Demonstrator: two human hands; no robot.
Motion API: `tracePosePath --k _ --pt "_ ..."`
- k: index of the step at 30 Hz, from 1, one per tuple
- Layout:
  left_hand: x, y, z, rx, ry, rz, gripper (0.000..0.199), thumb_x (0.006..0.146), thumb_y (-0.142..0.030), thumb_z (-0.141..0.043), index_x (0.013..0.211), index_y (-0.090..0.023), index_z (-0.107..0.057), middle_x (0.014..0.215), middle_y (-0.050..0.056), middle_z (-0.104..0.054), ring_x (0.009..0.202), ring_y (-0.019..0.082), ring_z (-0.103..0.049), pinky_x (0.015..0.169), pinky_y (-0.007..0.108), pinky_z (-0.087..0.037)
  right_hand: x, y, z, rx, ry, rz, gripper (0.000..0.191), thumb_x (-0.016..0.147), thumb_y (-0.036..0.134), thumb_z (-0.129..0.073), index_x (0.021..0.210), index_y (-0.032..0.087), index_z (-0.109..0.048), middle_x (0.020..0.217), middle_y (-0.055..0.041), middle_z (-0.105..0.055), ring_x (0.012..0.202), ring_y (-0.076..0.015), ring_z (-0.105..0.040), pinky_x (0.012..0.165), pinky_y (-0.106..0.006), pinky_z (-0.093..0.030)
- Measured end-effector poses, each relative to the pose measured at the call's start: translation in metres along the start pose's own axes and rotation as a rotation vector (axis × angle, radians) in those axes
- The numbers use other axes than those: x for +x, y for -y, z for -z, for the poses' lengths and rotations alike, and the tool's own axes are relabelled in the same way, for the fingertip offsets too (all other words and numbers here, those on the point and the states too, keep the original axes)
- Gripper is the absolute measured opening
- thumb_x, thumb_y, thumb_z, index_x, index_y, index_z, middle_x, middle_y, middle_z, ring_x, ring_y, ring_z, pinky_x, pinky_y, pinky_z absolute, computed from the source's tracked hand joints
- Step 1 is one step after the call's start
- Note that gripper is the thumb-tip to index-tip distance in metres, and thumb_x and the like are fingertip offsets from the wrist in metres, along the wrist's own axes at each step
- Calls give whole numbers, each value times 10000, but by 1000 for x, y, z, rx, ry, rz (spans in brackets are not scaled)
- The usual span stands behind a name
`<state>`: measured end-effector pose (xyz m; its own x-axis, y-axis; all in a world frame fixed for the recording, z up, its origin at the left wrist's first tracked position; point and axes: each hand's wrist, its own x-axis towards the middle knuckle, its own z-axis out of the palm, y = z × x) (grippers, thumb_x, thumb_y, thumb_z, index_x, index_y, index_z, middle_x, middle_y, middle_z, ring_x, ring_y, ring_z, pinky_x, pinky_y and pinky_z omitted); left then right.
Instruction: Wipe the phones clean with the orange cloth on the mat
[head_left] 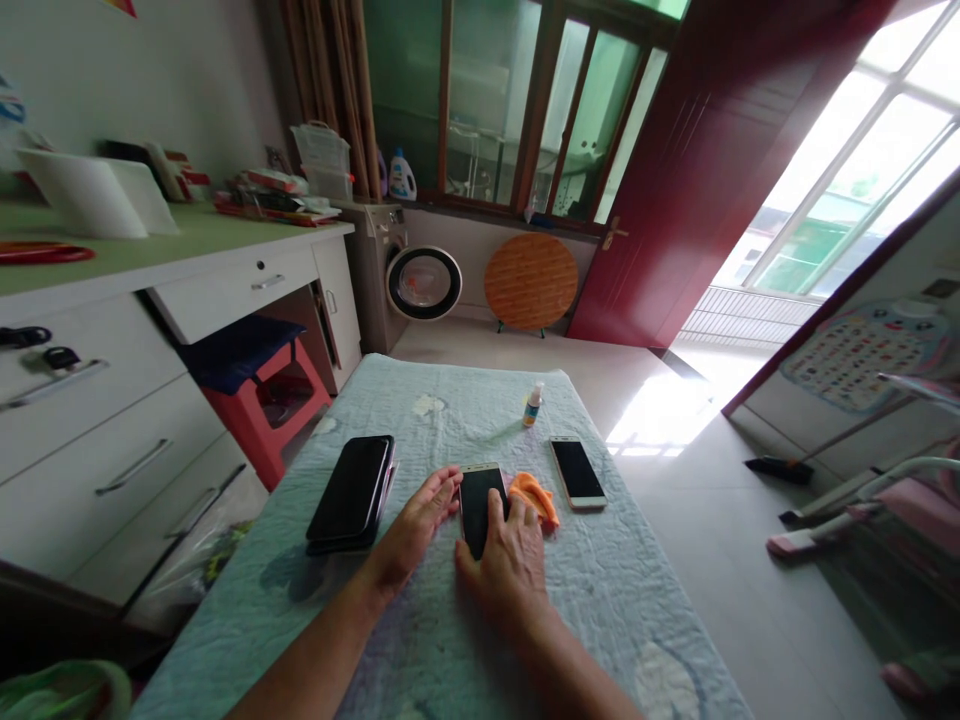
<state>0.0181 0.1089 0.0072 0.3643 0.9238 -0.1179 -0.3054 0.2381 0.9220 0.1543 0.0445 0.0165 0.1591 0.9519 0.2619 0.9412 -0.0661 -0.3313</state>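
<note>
A dark-screened phone [474,500] lies on the cloth-covered table between my hands. My left hand [420,525] rests on its side at the phone's left edge, fingers extended and holding nothing. Spread over the phone's right part is my right hand [512,560], its fingertips on the screen and its thumb near the lower left edge. An orange cloth [534,500] lies crumpled just right of the phone, beside my right fingers. Farther right is a second phone [578,473] with a white frame. A small spray bottle [532,405] stands upright behind the cloth.
A black tablet-like device [351,490] lies on a stack at the left of the table [465,390]. Beyond the table's left side are a red stool [274,425] and a white desk [232,290]. A washing machine with an open door [424,283] stands behind.
</note>
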Motion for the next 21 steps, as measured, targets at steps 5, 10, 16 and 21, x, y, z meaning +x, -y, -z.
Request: tracePosePath --k 5,10,16,21 --pt "2 0 1 11 -29 -12 623 839 -586 -625 1282 -163 -514 1325 156 -557 1309 290 -459 1109 437 -331 3 -5 8 58 2 -22 707 670 298 -647 1339 127 -497 1180 -184 -550 1078 -350 -494 933 -474 -414" --pt "0 0 0 -9 -49 19 572 853 -542 -632 1283 -185 -508 1269 115 -595 1237 266 -533 1088 404 -376 -1 -17 28 188 -14 14 768 642 266 -628 1377 140 -445 1181 -153 -571 1146 -332 -474 988 -461 -394" --pt "1 2 2 31 -100 11 555 844 -541 -634 1247 -172 -538 1286 129 -579 1270 277 -499 1081 408 -393 11 -46 62 261 -64 27 672 666 255 -607 1322 186 -479 1193 -104 -580 1081 -274 -519 964 -406 -419" --pt "2 3 5 53 -80 21 602 819 -584 -646 1251 -180 -536 1286 128 -573 1273 278 -492 1085 419 -383 50 -96 67 50 -198 -148 636 703 332 -616 1298 125 -530 1144 -136 -600 1038 -290 -511 939 -402 -398"
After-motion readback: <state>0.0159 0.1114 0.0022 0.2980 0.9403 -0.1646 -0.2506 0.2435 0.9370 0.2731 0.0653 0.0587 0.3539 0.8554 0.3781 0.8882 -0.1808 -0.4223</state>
